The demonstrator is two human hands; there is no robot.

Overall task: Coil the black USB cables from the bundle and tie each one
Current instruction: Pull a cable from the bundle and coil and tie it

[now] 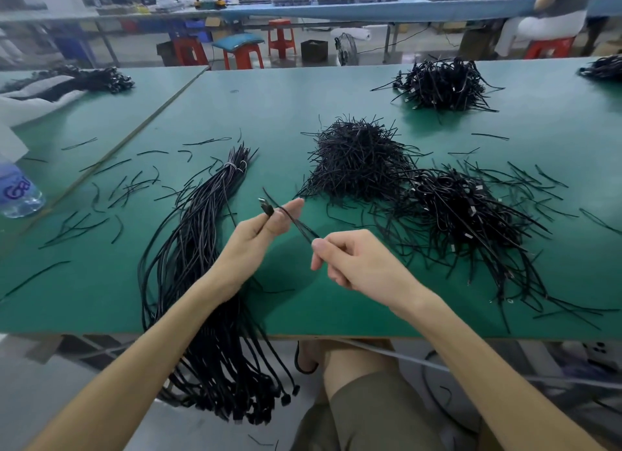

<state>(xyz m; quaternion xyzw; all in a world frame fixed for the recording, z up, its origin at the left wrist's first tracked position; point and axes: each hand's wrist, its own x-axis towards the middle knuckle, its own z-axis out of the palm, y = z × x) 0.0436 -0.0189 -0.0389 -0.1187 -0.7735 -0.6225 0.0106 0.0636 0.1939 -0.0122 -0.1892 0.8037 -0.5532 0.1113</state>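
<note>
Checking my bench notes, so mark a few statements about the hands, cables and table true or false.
1. The left hand and the right hand both hold one black cable. True.
2. The cable bundle lies right of the hands. False: it lies left, hanging over the table at its near edge.
3. The cable's plug sits at the left hand. True.
4. The table top is red. False: it is green.

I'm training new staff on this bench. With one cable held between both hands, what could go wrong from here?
The bundle hangs far over the table edge, so pulling the cable held by the left hand and right hand may drag it off. Loose ties scattered nearby could get caught in the coil.
</note>
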